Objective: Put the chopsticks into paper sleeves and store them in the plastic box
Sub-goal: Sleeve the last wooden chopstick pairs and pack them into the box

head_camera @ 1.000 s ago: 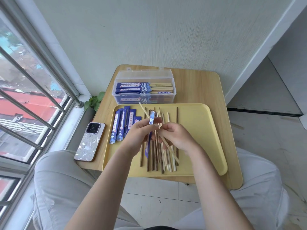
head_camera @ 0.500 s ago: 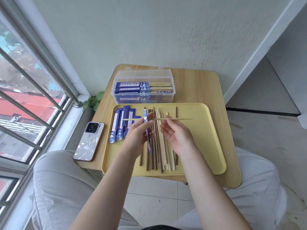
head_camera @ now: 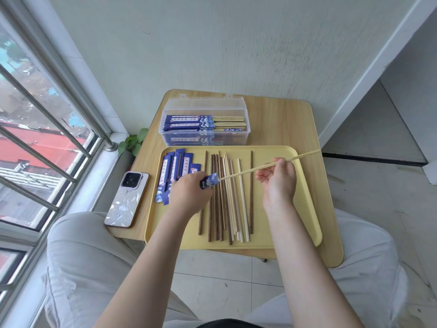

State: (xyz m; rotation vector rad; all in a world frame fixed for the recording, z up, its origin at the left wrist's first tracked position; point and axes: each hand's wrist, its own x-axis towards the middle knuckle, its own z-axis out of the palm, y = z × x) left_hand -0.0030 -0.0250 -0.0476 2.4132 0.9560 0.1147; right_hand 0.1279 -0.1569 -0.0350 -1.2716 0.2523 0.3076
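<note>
- A light bamboo chopstick [head_camera: 269,165] is held aslant above the yellow tray [head_camera: 305,200], its thin end at the mouth of a blue paper sleeve [head_camera: 209,181], its thick end reaching up and right past the tray rim.
- Right hand [head_camera: 279,183]: grip narrow, the chopstick pinched near its middle between thumb and fingertips; the other fingers are loosely curled, palm turned leftward.
- Left hand [head_camera: 190,197]: grip closed round the sleeve, only the sleeve's open end showing past the fingers. Whether the chopstick tip is already inside the mouth cannot be told.
- The sleeve is blue with a white wave print.
- Loose chopsticks [head_camera: 227,197], dark brown and pale, are laid roughly parallel along the tray's middle, under and between both hands.
- Empty sleeves [head_camera: 173,166] are stacked at the tray's left part, just beside the left hand.
- The clear plastic box [head_camera: 205,121] stands open behind the tray, touching or nearly touching its far rim; sleeved pairs are stacked in it, bare ends to the right.
- The tray and box are carried by a small wooden worktop [head_camera: 283,119]; a phone [head_camera: 127,200] lies face down on its left edge.
</note>
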